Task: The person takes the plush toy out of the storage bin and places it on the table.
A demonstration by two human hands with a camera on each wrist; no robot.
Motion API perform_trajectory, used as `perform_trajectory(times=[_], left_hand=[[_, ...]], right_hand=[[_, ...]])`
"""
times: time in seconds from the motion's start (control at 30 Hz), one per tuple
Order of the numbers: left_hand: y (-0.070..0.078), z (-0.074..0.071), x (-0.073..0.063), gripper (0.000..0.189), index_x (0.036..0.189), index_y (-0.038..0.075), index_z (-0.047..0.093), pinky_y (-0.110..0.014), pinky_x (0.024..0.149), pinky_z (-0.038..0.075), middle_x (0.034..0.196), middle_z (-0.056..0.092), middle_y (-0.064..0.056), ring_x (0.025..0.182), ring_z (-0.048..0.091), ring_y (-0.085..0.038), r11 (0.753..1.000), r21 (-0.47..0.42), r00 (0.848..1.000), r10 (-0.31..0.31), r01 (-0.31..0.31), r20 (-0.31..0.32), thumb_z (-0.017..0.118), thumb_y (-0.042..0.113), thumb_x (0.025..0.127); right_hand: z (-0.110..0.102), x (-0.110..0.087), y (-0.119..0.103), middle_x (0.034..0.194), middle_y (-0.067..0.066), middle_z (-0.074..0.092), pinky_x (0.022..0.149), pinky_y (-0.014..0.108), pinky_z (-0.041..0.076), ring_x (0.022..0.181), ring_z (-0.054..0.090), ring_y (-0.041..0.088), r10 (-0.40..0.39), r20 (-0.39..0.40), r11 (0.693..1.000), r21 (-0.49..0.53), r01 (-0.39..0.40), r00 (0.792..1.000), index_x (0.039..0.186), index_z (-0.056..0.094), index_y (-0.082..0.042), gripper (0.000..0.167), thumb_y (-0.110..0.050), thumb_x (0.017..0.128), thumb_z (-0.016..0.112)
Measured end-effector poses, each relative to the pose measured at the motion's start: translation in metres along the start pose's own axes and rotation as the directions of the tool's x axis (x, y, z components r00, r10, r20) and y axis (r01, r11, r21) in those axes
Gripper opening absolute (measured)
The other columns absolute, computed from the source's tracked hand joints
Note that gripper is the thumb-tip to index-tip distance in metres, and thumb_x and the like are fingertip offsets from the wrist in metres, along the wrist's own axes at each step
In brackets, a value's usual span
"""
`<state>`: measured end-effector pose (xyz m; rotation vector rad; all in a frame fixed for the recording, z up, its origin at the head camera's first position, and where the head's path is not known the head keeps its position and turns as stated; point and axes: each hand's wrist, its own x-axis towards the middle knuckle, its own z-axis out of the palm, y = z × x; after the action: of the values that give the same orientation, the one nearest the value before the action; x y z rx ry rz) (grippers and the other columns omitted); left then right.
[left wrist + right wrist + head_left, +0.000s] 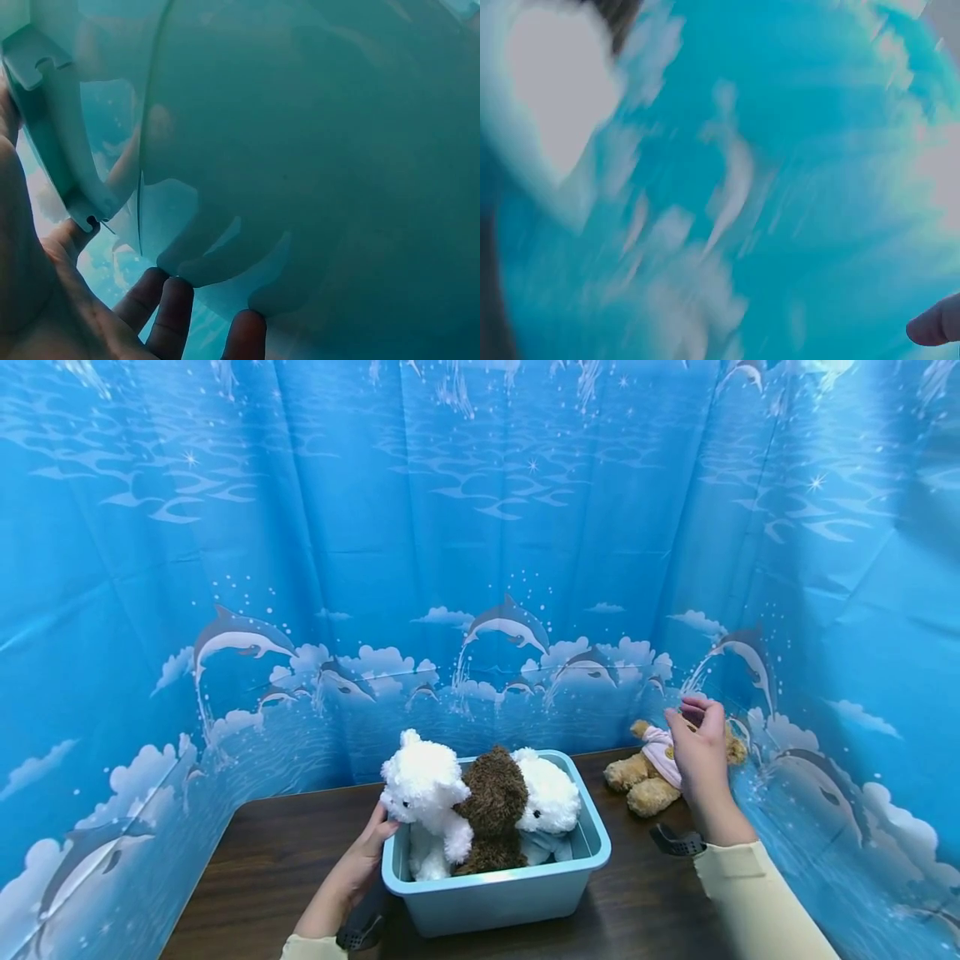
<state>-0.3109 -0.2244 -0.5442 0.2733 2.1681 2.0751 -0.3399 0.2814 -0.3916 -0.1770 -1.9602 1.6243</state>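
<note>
My left hand (366, 850) holds the left end of a light-blue plastic tub (498, 902), with its thumb up at the rim. In the left wrist view, several fingertips (177, 300) touch the tub's smooth outer wall (315, 165) below the lip. Inside the tub sit a white plush toy (423, 781), a dark brown plush toy (495, 802) and another white plush toy (550, 793). Over a tan teddy bear (652, 772) in a pink top is my right hand (703, 760), thumb and fingers apart and holding nothing; it partly hides the bear.
The tub and the bear are on a dark wood-grain table (277, 843). A blue curtain (480, 527) printed with dolphins and clouds hangs around the table's back and sides. The right wrist view is blurred, with one fingertip (937, 322) at its lower right corner.
</note>
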Motion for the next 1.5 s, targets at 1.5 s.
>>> perform_trajectory(times=[1.5], left_hand=[[0.000,0.000,-0.002,0.086,0.175,0.037,-0.003,-0.091,0.117,-0.007,0.184,-0.015,-0.012,0.165,-0.010,-0.052,1.000,0.018,1.000,0.007,-0.007,0.006,0.046,0.057,0.107]], right_hand=[[0.223,-0.131,-0.072,0.158,0.016,0.038,0.089,0.053,0.064,0.123,0.052,0.033,0.112,0.896,0.994,-0.103,-0.043,0.430,0.164,0.040,-0.035,0.093,-0.021,0.089,0.092]])
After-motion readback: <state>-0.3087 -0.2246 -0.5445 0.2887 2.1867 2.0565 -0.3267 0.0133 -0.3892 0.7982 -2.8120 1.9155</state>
